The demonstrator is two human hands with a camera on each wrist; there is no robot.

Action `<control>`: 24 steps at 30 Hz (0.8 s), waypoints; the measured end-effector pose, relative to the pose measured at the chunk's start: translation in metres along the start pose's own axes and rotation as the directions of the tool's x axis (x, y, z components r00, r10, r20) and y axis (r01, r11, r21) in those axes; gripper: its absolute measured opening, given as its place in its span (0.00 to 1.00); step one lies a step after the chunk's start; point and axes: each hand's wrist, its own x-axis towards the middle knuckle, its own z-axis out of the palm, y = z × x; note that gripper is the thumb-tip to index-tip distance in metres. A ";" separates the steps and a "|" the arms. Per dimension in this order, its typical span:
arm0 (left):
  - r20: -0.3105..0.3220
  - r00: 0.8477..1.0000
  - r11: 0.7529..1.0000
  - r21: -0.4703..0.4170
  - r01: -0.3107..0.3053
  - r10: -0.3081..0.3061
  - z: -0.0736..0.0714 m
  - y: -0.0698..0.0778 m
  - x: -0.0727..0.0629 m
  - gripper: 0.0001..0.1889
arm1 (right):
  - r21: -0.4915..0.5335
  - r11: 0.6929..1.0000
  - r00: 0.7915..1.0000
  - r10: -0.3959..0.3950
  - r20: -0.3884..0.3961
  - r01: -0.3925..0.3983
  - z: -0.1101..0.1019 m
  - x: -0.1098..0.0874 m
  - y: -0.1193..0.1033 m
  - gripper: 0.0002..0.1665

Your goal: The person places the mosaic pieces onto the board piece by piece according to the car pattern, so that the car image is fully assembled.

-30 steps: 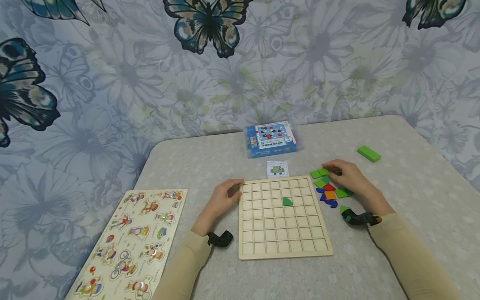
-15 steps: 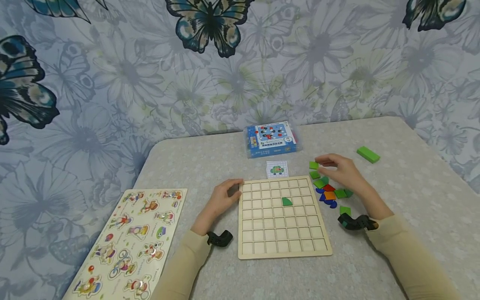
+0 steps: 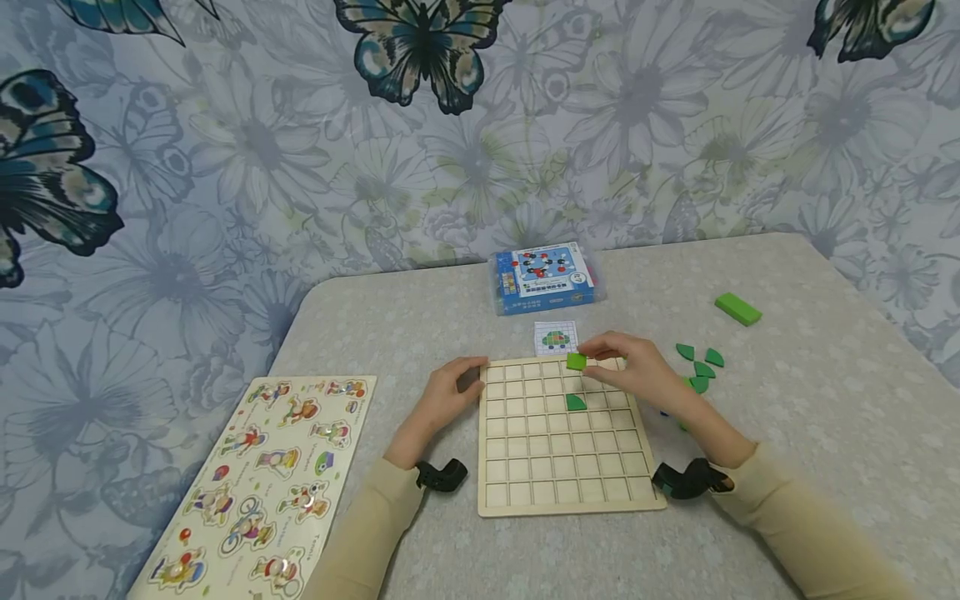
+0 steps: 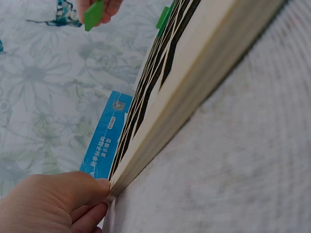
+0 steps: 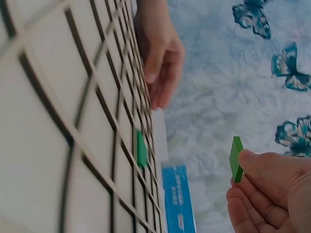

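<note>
A wooden grid board [image 3: 528, 472] lies flat in the middle of the table. My left hand [image 3: 441, 408] grips its upper left corner, and the left wrist view shows the thumb and fingers [image 4: 90, 191] at the board's edge. Between thumb and fingers, my right hand [image 3: 637, 371] pinches a light green square tile [image 3: 576, 362]; the right wrist view shows this tile [image 5: 236, 159] held in the air, above the board's far part. One dark green quarter-round tile [image 3: 576, 403] sits in a cell of the grid. Just behind the board lies a small pattern card [image 3: 556, 337].
Several green pieces [image 3: 703, 369] lie right of the board, with others hidden under my right forearm. A blue box [image 3: 546, 279] stands at the back and a green block [image 3: 738, 308] at the back right. A picture puzzle board [image 3: 281, 483] lies at the left.
My right hand has picked up the light green square tile from the loose pieces and carried it left over the board. The left hand has stayed at the board's corner.
</note>
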 end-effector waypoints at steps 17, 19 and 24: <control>-0.006 1.000 1.000 -0.004 -0.020 0.020 0.001 -0.001 0.000 0.20 | 0.212 0.975 0.993 0.040 0.110 -0.063 0.042 -0.008 0.010 0.17; -0.005 1.000 1.000 0.000 -0.016 0.016 0.001 -0.001 0.000 0.20 | 0.206 0.977 0.993 0.035 0.113 -0.058 0.045 -0.010 0.014 0.17; -0.011 1.000 1.000 -0.003 -0.019 0.019 0.001 -0.002 0.000 0.20 | 0.155 0.988 0.994 -0.015 0.104 -0.002 0.050 -0.012 0.022 0.16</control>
